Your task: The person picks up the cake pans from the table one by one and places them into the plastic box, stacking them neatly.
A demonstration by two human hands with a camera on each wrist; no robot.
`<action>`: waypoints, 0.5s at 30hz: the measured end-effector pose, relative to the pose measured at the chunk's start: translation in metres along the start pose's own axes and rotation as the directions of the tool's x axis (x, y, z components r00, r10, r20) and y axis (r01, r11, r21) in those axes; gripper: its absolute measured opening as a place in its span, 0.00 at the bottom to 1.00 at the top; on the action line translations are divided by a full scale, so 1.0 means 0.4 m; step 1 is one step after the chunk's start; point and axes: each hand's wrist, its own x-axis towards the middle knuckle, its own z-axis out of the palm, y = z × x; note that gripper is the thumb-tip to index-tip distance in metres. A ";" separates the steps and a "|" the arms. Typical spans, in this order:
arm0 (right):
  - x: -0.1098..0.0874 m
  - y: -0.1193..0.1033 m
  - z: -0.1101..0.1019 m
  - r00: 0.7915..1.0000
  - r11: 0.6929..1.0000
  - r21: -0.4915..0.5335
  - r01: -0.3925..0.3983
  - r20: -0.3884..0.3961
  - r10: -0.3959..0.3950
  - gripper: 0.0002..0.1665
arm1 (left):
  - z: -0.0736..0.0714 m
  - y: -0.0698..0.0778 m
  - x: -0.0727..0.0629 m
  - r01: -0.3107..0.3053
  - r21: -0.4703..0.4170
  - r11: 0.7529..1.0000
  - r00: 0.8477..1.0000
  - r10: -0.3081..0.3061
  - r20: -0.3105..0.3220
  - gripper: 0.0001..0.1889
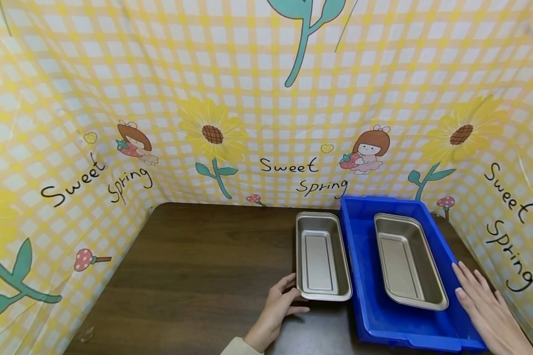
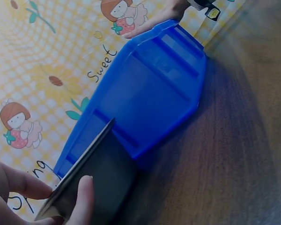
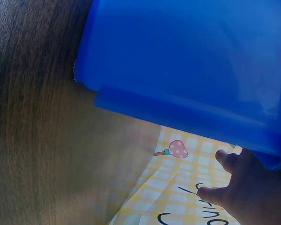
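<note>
A metal loaf pan (image 1: 323, 256) stands on the table just left of a blue tray (image 1: 363, 315). At its near left corner, my left hand (image 1: 277, 305) holds it. In the left wrist view, the thumb (image 2: 84, 199) lies along the pan's dark outer wall (image 2: 110, 164), with another finger at its rim. Inside the tray sits a second loaf pan (image 1: 410, 261), slightly turned. My right hand (image 1: 488, 301) rests on the tray's right rim with its fingers extended. In the right wrist view, part of this hand (image 3: 246, 183) shows beyond the tray's outer wall (image 3: 187, 61).
A dark brown wooden table (image 1: 204, 276) extends left of the pans. Yellow checked cloth (image 1: 248, 98) with sunflowers and printed words hangs behind and along both sides. The tray's right side lies close to the cloth there.
</note>
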 end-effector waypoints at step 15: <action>0.002 -0.010 -0.005 1.000 1.000 -0.009 -0.011 0.004 0.011 0.42 | 0.009 -0.008 0.012 -0.012 -0.084 0.996 0.999 0.014 0.031 0.37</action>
